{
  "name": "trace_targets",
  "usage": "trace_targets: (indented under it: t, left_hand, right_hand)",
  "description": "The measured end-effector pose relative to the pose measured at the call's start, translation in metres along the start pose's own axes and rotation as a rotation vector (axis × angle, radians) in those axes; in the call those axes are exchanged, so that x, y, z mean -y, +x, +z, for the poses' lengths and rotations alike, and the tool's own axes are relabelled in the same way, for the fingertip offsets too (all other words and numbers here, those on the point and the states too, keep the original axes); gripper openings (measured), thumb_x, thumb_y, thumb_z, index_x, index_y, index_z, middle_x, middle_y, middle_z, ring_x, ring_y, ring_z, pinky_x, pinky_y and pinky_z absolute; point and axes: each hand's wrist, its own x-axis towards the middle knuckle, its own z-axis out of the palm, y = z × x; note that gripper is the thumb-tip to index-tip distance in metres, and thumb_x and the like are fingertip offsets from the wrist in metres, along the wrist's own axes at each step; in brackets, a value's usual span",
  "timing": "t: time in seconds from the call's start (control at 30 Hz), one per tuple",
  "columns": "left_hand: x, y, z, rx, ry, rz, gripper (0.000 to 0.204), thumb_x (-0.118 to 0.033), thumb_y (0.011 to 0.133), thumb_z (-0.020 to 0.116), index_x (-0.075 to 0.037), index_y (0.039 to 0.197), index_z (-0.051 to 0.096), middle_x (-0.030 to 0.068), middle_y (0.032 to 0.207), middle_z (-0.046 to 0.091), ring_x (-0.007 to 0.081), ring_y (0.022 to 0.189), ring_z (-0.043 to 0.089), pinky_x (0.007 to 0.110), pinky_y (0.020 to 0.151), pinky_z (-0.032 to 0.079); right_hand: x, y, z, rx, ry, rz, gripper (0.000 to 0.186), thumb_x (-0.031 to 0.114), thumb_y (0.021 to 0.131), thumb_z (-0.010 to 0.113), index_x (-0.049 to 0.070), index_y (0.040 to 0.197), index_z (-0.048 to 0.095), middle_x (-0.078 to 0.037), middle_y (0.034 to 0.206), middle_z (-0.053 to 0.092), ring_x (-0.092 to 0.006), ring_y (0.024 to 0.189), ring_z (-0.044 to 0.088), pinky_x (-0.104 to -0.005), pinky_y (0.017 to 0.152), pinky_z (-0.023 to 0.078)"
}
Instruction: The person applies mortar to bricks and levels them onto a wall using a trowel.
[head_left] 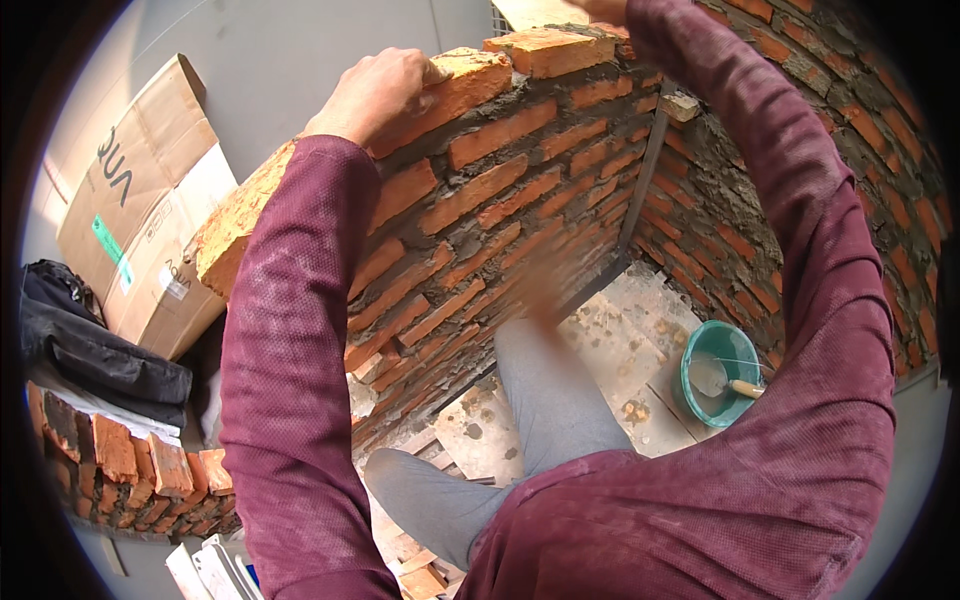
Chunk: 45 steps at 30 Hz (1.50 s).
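Observation:
My left hand grips an orange brick on top of a brick wall, its fingers curled over the brick's upper edge. Another brick in the top course runs leftward under my left forearm, and one more lies to the right of the gripped one. High at the top edge of the picture, my right hand is mostly out of frame, so its fingers are hidden. Grey mortar shows between the courses of the wall.
A second brick wall meets this one at a corner. On the paved floor stands a green bucket with a trowel. Flattened cardboard, dark cloth and a low brick ledge are at the left. My legs are below.

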Motion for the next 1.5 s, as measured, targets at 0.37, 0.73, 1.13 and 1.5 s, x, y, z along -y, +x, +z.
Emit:
trace_targets:
  t: [0.37,0.73,1.13,1.5]
  left_hand:
    - [-0.012,0.001,0.022,-0.119,0.03,-0.043,0.027,-0.015,0.087,0.058,-0.019,0.111,0.07,0.014,0.098,0.07,0.0326,0.092,0.067,0.043,0.082,0.053]
    - [-0.032,0.004,0.04,-0.263,0.087,-0.152,0.03,-0.01,0.081,0.06,-0.024,0.105,0.073,0.0142,0.087,0.071,0.0314,0.081,0.07,0.043,0.073,0.057]
    - [0.019,-0.021,-0.014,-0.165,-0.024,0.083,0.029,-0.018,0.091,0.055,-0.013,0.117,0.067,0.016,0.104,0.07,0.0261,0.087,0.069,0.041,0.077,0.056]
    - [0.127,-0.138,-0.071,0.229,-0.321,0.023,0.042,-0.031,0.099,0.052,-0.014,0.138,0.051,0.0093,0.122,0.064,0.0119,0.106,0.058,0.027,0.096,0.045]
  right_hand:
    - [-0.05,0.019,0.006,0.292,-0.033,-0.49,0.035,0.032,0.093,0.052,0.0,0.095,0.066,-0.024,0.089,0.066,-0.0366,0.085,0.063,-0.0449,0.075,0.048]
    - [0.073,-0.019,-0.024,0.291,0.118,-0.153,0.039,0.036,0.096,0.052,0.001,0.108,0.064,-0.018,0.084,0.068,-0.0261,0.078,0.064,-0.0384,0.07,0.05]
    - [0.1,-0.012,-0.057,0.187,0.158,-0.098,0.039,0.036,0.095,0.053,0.0,0.109,0.061,-0.016,0.082,0.066,-0.0278,0.077,0.063,-0.0384,0.069,0.049]
    - [0.143,-0.143,-0.004,0.093,0.698,-0.144,0.031,0.017,0.091,0.055,0.001,0.116,0.052,-0.003,0.079,0.046,-0.0128,0.071,0.046,-0.0283,0.068,0.042]
